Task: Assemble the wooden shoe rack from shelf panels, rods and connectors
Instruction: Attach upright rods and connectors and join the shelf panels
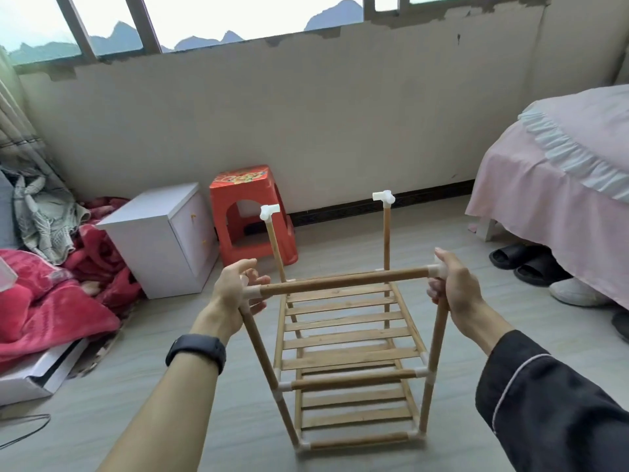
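The rack stands upright on the floor, right in front of me. Bare floor runs behind it to the wall and on the right as far as the bed, whose pink cover hangs over dark slippers. At back left a red stool sits just behind the rack's rear post, with a white cabinet beside it; the cabinet is closed, so I cannot tell what it holds. Red blankets pile up along the left edge.

Two slatted shelves are fitted in the rack, the upper shelf above the lower shelf. The two rear posts rise bare above them, each capped by a white connector.

My hands are apart, one at each front top corner. My left hand curls round the left connector; my right hand grips the right connector and the top of its post. The top rod spans between them.
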`<state>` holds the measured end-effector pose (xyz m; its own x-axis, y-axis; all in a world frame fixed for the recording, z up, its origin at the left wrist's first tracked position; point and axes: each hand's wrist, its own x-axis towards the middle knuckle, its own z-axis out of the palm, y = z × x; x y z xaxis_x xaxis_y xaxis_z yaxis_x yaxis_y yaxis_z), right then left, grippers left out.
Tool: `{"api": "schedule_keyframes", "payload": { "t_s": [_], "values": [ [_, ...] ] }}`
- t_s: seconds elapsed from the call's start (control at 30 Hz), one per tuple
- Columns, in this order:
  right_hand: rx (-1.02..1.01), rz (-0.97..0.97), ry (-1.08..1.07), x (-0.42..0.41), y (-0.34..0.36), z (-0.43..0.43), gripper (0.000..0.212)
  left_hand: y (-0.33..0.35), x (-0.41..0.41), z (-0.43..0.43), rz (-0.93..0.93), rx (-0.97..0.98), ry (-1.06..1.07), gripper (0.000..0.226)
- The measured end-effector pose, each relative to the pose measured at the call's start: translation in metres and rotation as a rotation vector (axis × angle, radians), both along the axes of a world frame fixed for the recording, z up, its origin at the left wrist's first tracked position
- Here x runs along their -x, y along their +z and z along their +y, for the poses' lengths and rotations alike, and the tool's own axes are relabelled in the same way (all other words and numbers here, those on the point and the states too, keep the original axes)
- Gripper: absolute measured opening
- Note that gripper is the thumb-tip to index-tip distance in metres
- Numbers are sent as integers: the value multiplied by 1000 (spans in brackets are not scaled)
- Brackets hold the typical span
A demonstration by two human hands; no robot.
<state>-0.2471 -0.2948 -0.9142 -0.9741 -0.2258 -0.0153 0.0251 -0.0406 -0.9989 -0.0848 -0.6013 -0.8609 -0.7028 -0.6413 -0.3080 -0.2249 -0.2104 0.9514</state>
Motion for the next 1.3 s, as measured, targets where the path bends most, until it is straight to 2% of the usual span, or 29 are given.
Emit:
{"api": "schedule_keyframes", "payload": {
  "t_s": [0.07,0.27,0.43,0.63,0.73,0.77,0.8,0.87,0.9,0.97,1.03,1.1,1.3],
  "values": [
    [-54,62,-40,0,-2,-3,47,-1,6,1,31,20,60,33],
    [-145,169,-119,-3,-3,-7,42,-4,18,-1,-46,156,116,31],
    [-198,224,-179,-5,-5,-12,43,-4,23,-1,-77,176,155,31],
    [-334,310,-230,-3,-9,-9,52,-4,13,7,4,151,96,30],
    [-350,323,-298,-2,-7,-8,41,-6,4,4,65,126,34,31],
    [-386,378,-331,-2,-6,-7,38,-8,2,4,54,237,33,32],
    [-441,470,-355,-3,-4,-5,36,-12,0,3,29,455,35,33],
    [-593,679,-331,-10,1,-5,38,-18,-4,1,-7,1022,3,38],
    [-671,760,-288,-14,2,-7,41,-18,-6,1,5,1241,-73,43],
    [-837,863,-186,-22,2,-11,53,-19,-7,3,-3,1481,-259,57],
    [-953,884,-147,-25,1,-13,66,-21,-6,4,-44,1610,-328,69],
    [-970,832,-158,-25,1,-14,74,-22,-4,6,-51,1664,-315,73],
    [-904,796,-142,-28,3,-19,73,-22,-4,11,-21,1596,-231,72]
  ]
}}
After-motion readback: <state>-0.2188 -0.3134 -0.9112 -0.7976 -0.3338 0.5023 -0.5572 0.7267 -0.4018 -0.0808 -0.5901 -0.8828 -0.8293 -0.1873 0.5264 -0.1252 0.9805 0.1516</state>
